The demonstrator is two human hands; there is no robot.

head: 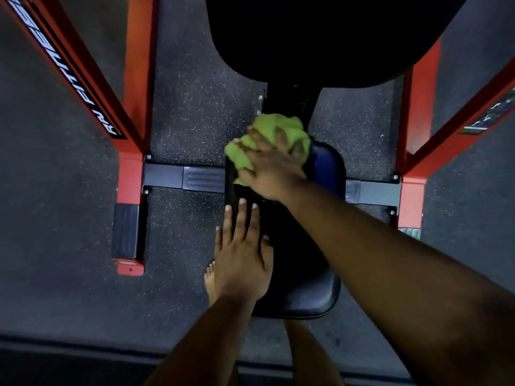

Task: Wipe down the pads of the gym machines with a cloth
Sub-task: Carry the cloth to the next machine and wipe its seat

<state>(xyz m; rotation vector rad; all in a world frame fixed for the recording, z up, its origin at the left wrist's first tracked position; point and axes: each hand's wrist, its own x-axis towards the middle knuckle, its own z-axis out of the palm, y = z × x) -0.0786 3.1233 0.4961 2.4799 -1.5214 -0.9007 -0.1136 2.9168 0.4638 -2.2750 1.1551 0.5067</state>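
A green cloth is bunched under the right hand, whose fingers are curled over it and press it against the far end of a black seat pad. The left hand is laid flat on the pad's near left edge, fingers straight and slightly spread. A larger black pad is seen beyond. Red frame uprights stand on both sides, on a speckled floor.

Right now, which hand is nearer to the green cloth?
The right. The right hand lies on the green cloth, pressing it to the far end of the seat pad. The left hand rests flat on the pad's near left side, apart from the cloth.
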